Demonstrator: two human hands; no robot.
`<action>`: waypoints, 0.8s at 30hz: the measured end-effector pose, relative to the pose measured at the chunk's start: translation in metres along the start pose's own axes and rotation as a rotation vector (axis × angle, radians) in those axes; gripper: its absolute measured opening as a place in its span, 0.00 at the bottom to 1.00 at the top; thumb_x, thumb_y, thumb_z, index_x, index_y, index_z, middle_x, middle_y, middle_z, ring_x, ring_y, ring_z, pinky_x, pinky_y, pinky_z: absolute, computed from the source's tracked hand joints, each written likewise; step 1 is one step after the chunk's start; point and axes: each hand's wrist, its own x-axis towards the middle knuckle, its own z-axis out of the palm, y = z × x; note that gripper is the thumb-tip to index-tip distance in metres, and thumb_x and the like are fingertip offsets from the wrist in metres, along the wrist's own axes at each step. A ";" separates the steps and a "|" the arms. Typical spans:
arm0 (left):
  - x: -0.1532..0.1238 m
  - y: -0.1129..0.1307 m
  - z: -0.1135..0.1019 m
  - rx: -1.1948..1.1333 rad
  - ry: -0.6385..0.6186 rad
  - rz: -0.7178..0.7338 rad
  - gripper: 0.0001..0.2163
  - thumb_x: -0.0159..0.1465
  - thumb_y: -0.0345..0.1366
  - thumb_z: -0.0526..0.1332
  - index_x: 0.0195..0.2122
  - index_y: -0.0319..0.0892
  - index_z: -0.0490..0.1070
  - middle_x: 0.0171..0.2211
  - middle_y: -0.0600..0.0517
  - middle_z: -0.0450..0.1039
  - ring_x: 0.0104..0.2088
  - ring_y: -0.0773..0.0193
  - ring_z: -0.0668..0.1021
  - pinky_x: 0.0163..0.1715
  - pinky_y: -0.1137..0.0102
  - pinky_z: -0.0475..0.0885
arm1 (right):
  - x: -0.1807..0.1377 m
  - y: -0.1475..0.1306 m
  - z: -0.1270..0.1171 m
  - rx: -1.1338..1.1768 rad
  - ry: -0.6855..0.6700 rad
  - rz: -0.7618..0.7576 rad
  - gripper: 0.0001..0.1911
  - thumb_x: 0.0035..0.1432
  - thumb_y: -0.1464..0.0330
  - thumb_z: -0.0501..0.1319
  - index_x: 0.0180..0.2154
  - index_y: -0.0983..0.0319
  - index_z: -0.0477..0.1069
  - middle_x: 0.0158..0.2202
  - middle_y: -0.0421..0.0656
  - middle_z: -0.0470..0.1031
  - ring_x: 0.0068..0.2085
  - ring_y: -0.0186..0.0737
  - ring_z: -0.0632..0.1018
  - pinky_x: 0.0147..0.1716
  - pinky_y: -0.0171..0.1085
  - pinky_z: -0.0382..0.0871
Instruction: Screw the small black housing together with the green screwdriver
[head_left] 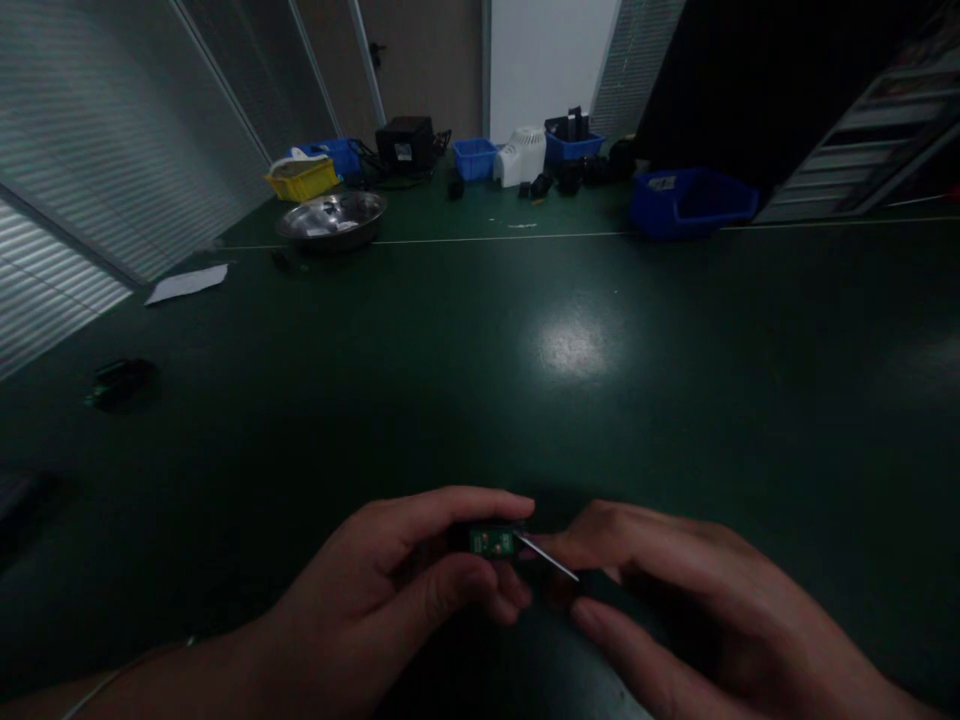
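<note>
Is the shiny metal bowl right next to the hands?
No, the metal bowl sits far back on the green table, while the left hand and right hand hold a small green board up close.

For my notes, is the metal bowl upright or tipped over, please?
Upright: the metal bowl rests on the green table, open side up.

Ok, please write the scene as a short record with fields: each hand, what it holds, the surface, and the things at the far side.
left hand: pinches a small green circuit board between thumb and fingers
right hand: holds a thin metal tool, tip at the board's edge
surface: dark green table
far left: metal bowl, yellow bin, white paper
far middle: black box, small blue bins
far right: large blue bin
light: dim
</note>
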 end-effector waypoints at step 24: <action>0.004 -0.001 0.001 -0.348 -0.106 -0.095 0.12 0.64 0.39 0.66 0.47 0.43 0.80 0.35 0.48 0.84 0.35 0.64 0.84 0.38 0.72 0.78 | -0.004 0.000 0.001 0.199 0.008 -0.060 0.19 0.57 0.83 0.61 0.42 0.55 0.78 0.35 0.39 0.82 0.36 0.37 0.82 0.37 0.30 0.74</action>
